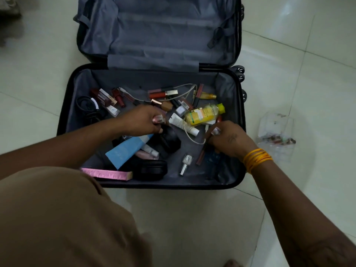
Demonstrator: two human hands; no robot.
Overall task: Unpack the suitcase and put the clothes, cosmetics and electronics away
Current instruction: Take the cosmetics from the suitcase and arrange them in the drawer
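I see the suitcase [63, 116] lying open on the tiled floor [289, 64], its lid half bare grey lining, its near half strewn with cosmetics and cables. My left hand [142, 120] is over the middle of that half, fingers pinched shut on a small pinkish bottle [158, 119]. My right hand [229, 139], yellow bangles [257, 158] on its wrist, is closed on another small pinkish item [216, 130]; a white cable [189, 135] loops just beside its fingertips, and I cannot tell if it is gripped too.

Between the hands, a little farther off, lie a yellow bottle [204, 114] on its side and a white tube [183, 124] touching it. A blue tube [127, 151] slants below my left hand, beside a black case [152, 170] and a pink box [107, 173] along the near wall. A nail polish bottle [185, 163] lies alone near the near-right corner. Lipsticks and glosses [163, 92] cluster along the far side, with a black cable [86, 106] coiled at the left wall.

A clear organizer [275, 132] stands on the floor right of the suitcase, apart from it, holding a few small items.
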